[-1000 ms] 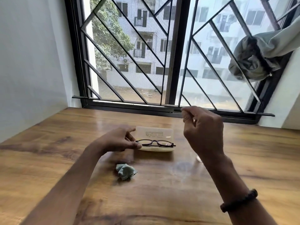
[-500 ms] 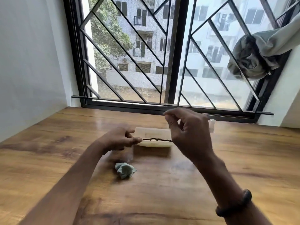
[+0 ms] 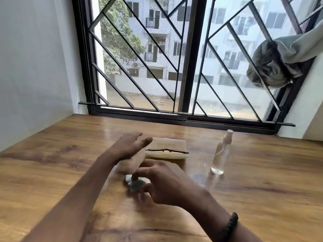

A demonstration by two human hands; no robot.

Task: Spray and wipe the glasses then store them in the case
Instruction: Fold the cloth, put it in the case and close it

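The black-framed glasses [image 3: 167, 151] lie folded flat across the cream case [image 3: 170, 142] in the middle of the wooden table [image 3: 262, 172]. My left hand [image 3: 129, 145] hovers just left of the case with fingers spread, holding nothing. My right hand [image 3: 164, 184], blurred, has come down in front of the case, and its thumb and fingers curl onto the small pale green cloth [image 3: 135, 185] on the table. A clear spray bottle [image 3: 221, 154] with a white nozzle stands upright to the right of the case.
A barred window [image 3: 188, 67] runs along the table's far edge. A white wall [image 3: 35, 67] closes the left side. A grey bundled curtain [image 3: 272, 65] hangs at the upper right.
My left hand has let go of the glasses, which now rest on the case. My right hand dropped from above the case to the cloth, uncovering the spray bottle.
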